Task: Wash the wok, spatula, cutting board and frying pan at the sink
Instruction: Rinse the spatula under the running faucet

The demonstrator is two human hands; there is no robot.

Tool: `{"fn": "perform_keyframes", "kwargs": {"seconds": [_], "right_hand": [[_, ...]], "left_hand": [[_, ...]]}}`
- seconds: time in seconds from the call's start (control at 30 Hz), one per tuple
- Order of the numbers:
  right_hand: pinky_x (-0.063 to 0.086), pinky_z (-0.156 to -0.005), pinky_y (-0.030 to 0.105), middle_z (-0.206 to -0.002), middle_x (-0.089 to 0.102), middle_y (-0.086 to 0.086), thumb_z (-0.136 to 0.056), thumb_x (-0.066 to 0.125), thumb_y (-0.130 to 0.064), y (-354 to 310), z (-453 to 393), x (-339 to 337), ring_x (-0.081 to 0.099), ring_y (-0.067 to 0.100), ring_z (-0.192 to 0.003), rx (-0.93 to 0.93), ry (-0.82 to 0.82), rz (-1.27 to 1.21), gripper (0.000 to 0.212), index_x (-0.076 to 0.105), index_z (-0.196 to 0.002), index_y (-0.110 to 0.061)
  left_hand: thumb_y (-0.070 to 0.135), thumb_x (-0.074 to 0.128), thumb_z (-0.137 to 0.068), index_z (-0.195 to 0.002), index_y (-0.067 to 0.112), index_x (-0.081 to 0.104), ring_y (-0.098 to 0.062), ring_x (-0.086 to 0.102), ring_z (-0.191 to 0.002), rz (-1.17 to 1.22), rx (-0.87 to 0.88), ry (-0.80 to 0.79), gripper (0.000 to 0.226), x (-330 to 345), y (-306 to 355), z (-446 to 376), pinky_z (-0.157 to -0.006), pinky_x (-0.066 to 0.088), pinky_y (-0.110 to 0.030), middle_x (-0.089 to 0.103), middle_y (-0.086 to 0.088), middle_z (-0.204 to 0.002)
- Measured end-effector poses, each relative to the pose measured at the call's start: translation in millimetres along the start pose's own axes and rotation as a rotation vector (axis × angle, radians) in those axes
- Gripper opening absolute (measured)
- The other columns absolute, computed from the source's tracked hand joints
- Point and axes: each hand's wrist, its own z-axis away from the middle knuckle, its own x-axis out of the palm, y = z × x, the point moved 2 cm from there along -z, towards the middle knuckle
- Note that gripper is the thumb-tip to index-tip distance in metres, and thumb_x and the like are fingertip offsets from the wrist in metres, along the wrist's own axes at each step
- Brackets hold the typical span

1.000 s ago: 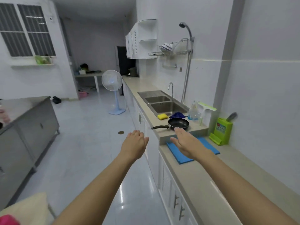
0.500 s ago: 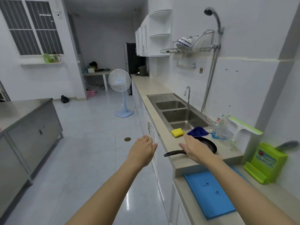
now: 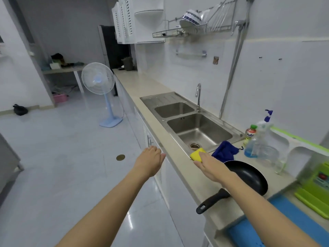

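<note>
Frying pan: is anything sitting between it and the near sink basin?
Yes. The yellow sponge and blue cloth lie on the counter between the frying pan and the near basin. The right hand is also over that gap.

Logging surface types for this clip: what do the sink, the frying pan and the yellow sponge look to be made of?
Sink: most likely stainless steel, brushed grey with soft reflections. Frying pan: dark, smooth, slightly glossy inside, probably non-stick coated metal; its black handle looks like plastic. Yellow sponge: matte and soft-edged, seemingly foam, partly hidden behind the right hand.
</note>
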Motion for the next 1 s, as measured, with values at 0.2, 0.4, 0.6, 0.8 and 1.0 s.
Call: {"fn": "perform_keyframes", "kwargs": {"seconds": [0.2, 0.4, 0.6, 0.8, 1.0], "right_hand": [[0.038, -0.091, 0.035, -0.13, 0.05, 0.013, -0.101, 0.034, -0.041, 14.9, -78.0, 47.1, 0.05, 0.028, -0.114, 0.167, -0.023, -0.05, 0.047, 0.038, -0.132, -0.006], [0.038, -0.092, 0.036, -0.129, 0.05, 0.012, -0.098, 0.039, -0.043, 50.5, -162.4, 79.9, 0.048, 0.027, -0.115, 0.288, 0.025, -0.103, 0.051, 0.039, -0.133, -0.005], [0.021, -0.116, 0.034, -0.154, 0.024, 0.011, -0.097, 0.043, -0.043, 84.4, -221.7, 86.4, 0.022, 0.024, -0.143, 0.42, 0.209, -0.152, 0.067, 0.02, -0.148, -0.005], [0.015, -0.12, 0.039, -0.157, 0.016, 0.013, -0.097, 0.038, -0.048, 110.3, -254.2, 104.9, 0.013, 0.025, -0.146, 0.602, 0.25, -0.121, 0.073, 0.015, -0.15, -0.004], [0.015, -0.119, 0.037, -0.156, 0.023, 0.009, -0.092, 0.023, -0.057, 116.1, -267.0, 132.0, 0.019, 0.024, -0.145, 0.758, 0.272, -0.047, 0.075, 0.024, -0.149, -0.008]], "left_hand": [[0.019, 0.028, -0.102, -0.109, 0.003, 0.054, -0.031, 0.049, -0.11, 0.147, 0.026, -0.113, 0.031, 41.7, -49.1, -91.7, -0.094, 0.039, -0.038, 0.056, -0.014, -0.11], [0.024, 0.026, -0.104, -0.108, 0.004, 0.055, -0.03, 0.05, -0.104, 0.125, 0.153, -0.315, 0.035, 100.1, -62.9, -182.9, -0.092, 0.041, -0.04, 0.054, -0.014, -0.109], [0.034, 0.028, -0.102, -0.105, 0.005, 0.055, -0.029, 0.05, -0.1, 0.027, 0.287, -0.428, 0.04, 143.0, -53.3, -259.3, -0.089, 0.039, -0.036, 0.055, -0.013, -0.108], [0.039, 0.029, -0.101, -0.108, 0.009, 0.054, -0.027, 0.051, -0.102, 0.024, 0.437, -0.482, 0.04, 174.1, -48.9, -317.9, -0.089, 0.038, -0.035, 0.056, -0.011, -0.11], [0.036, 0.032, -0.1, -0.104, 0.01, 0.054, -0.03, 0.052, -0.103, 0.078, 0.594, -0.611, 0.035, 203.7, -43.9, -380.7, -0.088, 0.04, -0.038, 0.057, -0.012, -0.109]]}}
